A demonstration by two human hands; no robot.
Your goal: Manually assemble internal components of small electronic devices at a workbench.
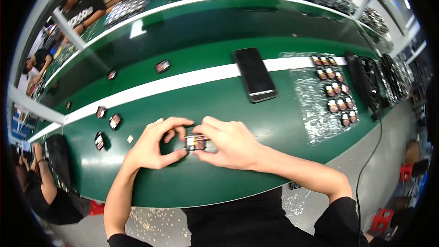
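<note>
A small black labelled device (pixel 195 142) is held just above the green tabletop, in front of me. My right hand (pixel 228 142) pinches its right side between thumb and fingers. Curved into a C, my left hand (pixel 157 144) has its thumb and fingertips at the device's left edge. Similar small black labelled pieces lie to the left, among them one piece (pixel 99 141) near my left hand and another (pixel 115 120) just beyond it. A tiny pale square (pixel 130 139) lies between these and my left hand.
A black phone (pixel 256 75) lies ahead, across the white strip (pixel 201 76). To the right, a clear plastic sheet (pixel 308 105) carries rows of similar pieces. Black bags rest at the bench's right (pixel 363 77) and left (pixel 58 158) ends. Other people sit at the far left and beyond the bench.
</note>
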